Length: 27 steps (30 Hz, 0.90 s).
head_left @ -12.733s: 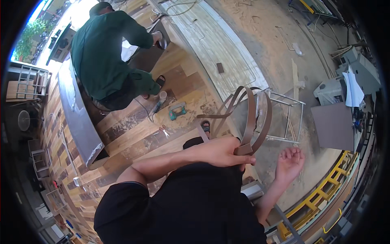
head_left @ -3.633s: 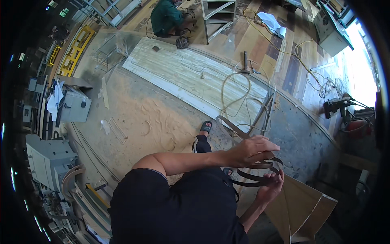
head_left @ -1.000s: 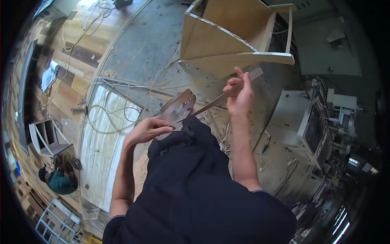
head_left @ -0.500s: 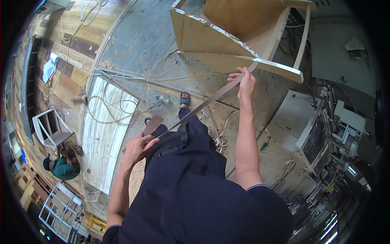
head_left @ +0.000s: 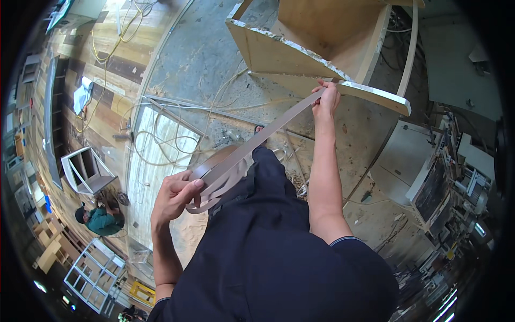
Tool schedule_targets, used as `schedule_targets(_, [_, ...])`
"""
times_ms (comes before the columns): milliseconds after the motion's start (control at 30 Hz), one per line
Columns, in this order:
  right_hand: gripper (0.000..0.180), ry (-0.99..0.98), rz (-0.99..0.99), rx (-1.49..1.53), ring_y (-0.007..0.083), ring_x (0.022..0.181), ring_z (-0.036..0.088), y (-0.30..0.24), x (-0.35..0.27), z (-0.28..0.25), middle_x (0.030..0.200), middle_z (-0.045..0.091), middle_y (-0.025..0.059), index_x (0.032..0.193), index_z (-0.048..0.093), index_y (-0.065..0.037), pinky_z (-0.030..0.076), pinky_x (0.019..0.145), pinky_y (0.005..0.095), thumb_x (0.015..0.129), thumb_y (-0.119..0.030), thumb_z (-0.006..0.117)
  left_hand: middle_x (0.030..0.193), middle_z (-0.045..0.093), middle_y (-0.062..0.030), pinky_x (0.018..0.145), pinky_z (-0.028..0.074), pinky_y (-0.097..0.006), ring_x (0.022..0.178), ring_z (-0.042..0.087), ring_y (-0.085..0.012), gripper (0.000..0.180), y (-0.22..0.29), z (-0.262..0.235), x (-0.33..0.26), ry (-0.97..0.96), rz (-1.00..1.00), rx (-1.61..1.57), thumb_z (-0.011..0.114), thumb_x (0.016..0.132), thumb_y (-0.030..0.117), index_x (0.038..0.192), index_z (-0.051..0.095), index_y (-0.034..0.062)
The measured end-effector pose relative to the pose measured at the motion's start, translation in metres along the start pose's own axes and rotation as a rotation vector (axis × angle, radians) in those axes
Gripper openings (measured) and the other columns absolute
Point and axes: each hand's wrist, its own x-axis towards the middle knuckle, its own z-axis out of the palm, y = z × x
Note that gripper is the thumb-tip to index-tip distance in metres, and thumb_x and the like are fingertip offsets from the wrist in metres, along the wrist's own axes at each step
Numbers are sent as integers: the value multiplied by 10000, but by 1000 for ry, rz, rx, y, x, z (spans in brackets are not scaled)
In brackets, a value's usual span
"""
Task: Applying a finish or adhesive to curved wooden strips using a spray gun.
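A long grey-brown edge banding strip [head_left: 268,130] stretches between my two hands. My left hand [head_left: 173,197] is closed on it at waist height, thumb on top, with loose loops of the strip hanging by the fingers. My right hand [head_left: 326,101], arm stretched forward, pinches the strip's far end. That hand is right beside the front board of a tan wooden carcass [head_left: 289,56], whose edges carry ragged white patches. Whether the fingers touch the board I cannot tell.
A whitish panel [head_left: 161,155] lies on the floor to the left, with a pale hose looped over it. Machinery [head_left: 472,182] stands at the right. A person in green [head_left: 102,220] crouches at far left, near a small open cabinet [head_left: 88,169].
My left hand has risen slightly, and the strip's loops now spread beside it. My right hand has shifted a little along the strip's end. The whole view has swung slightly.
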Motion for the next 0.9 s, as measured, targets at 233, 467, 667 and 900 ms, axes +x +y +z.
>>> schedule_targets(233, [505,109,56,435,177,379,344,1,-10,22,556,502,71,1074,636,-18,267,375,347,1090,-461,393,733,596,-42,522,414,-284,533,585,-125,478,-6,-2,19,115,0,-224,632,1107,307,751,670,-11])
schedule_targets(467, [474,-176,-99,777,190,587,548,10,7,35,794,665,75,972,640,-78,463,566,406,1179,-415,379,639,571,13,551,352,-245,544,498,-63,479,-7,6,39,150,-134,-151,567,1148,402,818,653,65])
schedule_targets(667, [487,-116,-63,762,217,717,660,21,13,28,829,713,60,949,675,-85,599,693,423,1190,-432,432,671,627,11,591,365,-267,602,486,-71,504,-29,17,49,105,-256,137,605,1131,485,877,683,57])
schedule_targets(900, [363,-136,-84,680,191,764,689,24,16,24,876,732,55,1062,653,-98,624,670,400,1178,-401,490,749,557,-96,739,471,-413,701,605,-258,713,-41,31,50,-9,-441,420,609,1089,583,690,724,4])
